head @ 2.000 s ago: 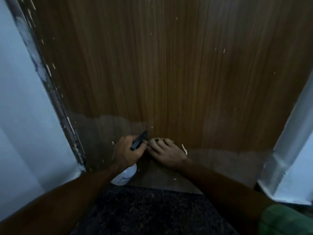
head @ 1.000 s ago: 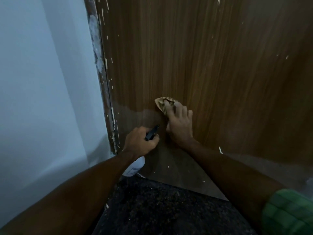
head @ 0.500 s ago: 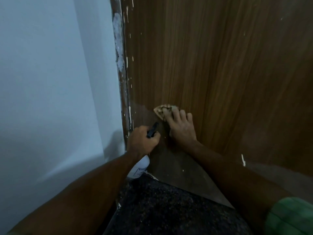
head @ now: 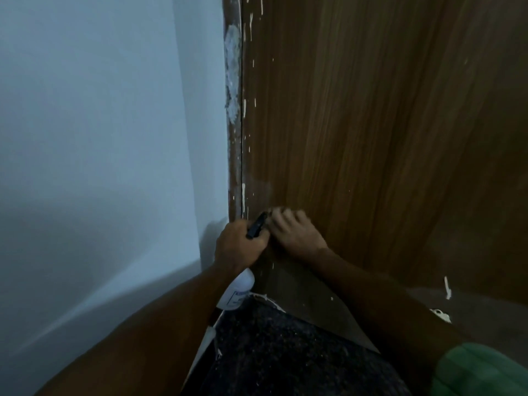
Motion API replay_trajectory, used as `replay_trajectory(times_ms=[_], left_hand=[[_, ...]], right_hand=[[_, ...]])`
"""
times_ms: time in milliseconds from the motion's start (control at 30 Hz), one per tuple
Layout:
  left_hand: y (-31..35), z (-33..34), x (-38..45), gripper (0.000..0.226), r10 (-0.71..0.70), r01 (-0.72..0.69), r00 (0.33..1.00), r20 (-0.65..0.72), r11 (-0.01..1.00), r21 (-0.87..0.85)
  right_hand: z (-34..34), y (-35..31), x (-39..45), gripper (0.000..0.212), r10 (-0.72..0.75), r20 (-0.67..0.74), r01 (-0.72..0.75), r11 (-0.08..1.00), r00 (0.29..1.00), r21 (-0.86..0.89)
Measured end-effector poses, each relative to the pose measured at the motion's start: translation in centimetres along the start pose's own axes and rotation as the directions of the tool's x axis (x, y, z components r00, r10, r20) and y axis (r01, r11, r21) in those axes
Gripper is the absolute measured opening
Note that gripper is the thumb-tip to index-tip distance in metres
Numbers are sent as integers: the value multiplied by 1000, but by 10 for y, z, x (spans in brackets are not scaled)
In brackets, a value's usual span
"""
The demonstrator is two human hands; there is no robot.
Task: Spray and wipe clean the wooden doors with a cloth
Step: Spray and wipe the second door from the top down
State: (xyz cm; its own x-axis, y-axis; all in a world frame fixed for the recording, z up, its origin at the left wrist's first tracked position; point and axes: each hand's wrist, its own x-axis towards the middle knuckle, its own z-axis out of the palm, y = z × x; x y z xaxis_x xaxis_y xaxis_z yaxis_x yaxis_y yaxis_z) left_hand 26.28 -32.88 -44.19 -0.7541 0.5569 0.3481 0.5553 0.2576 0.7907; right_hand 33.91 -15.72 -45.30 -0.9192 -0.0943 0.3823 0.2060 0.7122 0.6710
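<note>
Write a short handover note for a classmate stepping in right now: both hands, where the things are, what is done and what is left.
Left hand grips the white plastic spray bottle, its black nozzle towards the brown wooden door.
Right hand presses low on the door by the frame; it is blurred and the cloth cannot be seen.
Done: cannot be judged from here.
Left: white paint flecks along the door's left edge, one low on the right.

Single head view, close, angled down at door (head: 371,138) bottom edge
</note>
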Motion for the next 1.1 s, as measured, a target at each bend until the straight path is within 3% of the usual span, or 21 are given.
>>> replay_trajectory(times_ms=[67, 133, 200, 267, 333, 367, 433, 500, 567, 633, 700, 767, 833, 933, 967, 1000, 1067, 1100], left_hand=[[1, -1, -2, 31, 11, -11, 1000, 7, 1000, 8], [0, -3, -1, 32, 32, -33, 999, 20, 999, 25], [0, -7, 0, 33, 17, -19, 999, 37, 999, 29], [-2, -10, 1, 34, -13, 13, 999, 34, 1000, 14], [-5, -11, 1, 37, -39, 39, 999, 27, 999, -6], [-7, -11, 0, 39, -53, 53, 998, 20, 998, -14], [-8, -10, 1, 40, -75, 76, 997, 22, 997, -14], [-9, -7, 2, 35, -88, 88, 996, 32, 996, -11], [-9, -5, 2, 30, -95, 95, 995, 13, 995, -11], [-8, -7, 6, 29, -114, 113, 993, -17, 993, -16], [-8, -11, 13, 29, -115, 114, 992, -45, 993, -32], [-8, -14, 19, 31, -103, 96, 992, -78, 991, -88], [-9, -18, 22, 32, -84, 70, 987, -137, 992, -109], [-7, -25, 24, 34, -24, 1, 974, -226, 995, -101], [-6, -26, 24, 36, 1, -26, 970, -243, 995, -100], [-5, -26, 25, 39, 17, -45, 965, -260, 994, -100], [-10, -25, 25, 45, -1, -29, 963, -271, 994, -108], [-16, -22, 25, 45, -25, -8, 964, -264, 992, -123]], right_hand=[[10, -5, -3, 53, -255, 203, 256, 966, 945, 22], [8, -1, 7, 54, -236, 200, 234, 972, 951, 36], [-4, 6, 20, 68, 29, 14, -30, 998, 999, 57], [-21, 19, 29, 78, 404, -138, -372, 904, 904, 211], [-28, 26, 34, 76, 507, -188, -469, 857, 841, 214], [-29, 24, 38, 77, 423, -173, -403, 904, 889, 142], [-23, 11, 40, 73, 69, -13, -68, 997, 998, 25], [-16, -1, 38, 62, -143, 192, 142, 990, 971, 19], [-20, 4, 43, 58, -102, 151, 100, 995, 983, 25], [-30, 15, 64, 71, 50, -23, -50, 999, 998, 1], [-45, 32, 89, 88, 252, -149, -244, 967, 956, 71], [-45, 33, 101, 85, 329, -202, -314, 944, 922, 101], [-37, 14, 98, 76, 288, -182, -277, 957, 940, 87], [-11, -25, 73, 59, -46, 97, 44, 999, 994, 20], [-7, -27, 69, 56, -103, 181, 98, 995, 978, 37], [-8, -25, 70, 57, -82, 170, 75, 996, 982, 49], [-20, -18, 81, 69, 155, -33, -153, 986, 987, 73], [-27, -11, 89, 75, 323, -92, -308, 940, 942, 146]])
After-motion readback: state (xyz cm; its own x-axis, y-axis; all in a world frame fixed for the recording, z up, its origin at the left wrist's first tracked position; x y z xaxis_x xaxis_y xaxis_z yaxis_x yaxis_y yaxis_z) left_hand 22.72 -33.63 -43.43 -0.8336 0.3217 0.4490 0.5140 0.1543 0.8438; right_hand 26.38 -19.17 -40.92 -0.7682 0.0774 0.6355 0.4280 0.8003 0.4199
